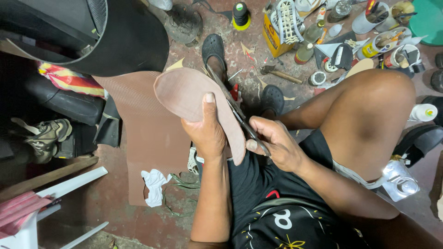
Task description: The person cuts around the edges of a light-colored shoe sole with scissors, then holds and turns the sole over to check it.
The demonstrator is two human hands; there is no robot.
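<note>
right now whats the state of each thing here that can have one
left hand: gripping the brown sole piece, thumb on top
brown sole piece: held up, tilted, edge at the scissors
right hand: closed on the scissors
scissors: blades along the sole's edge
brown rubber sheet: flat on the floor
hammer: lying on the floor

Shoe-repair workshop, glue bottles [305, 51], hammer [277, 73], worn shoes [44, 137], brown sole sheet [147, 133] strewn on stained concrete floor [115, 203]

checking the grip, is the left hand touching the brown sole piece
Touching: the head view shows the left hand gripping the brown sole piece, thumb pressed flat on its face.
</note>
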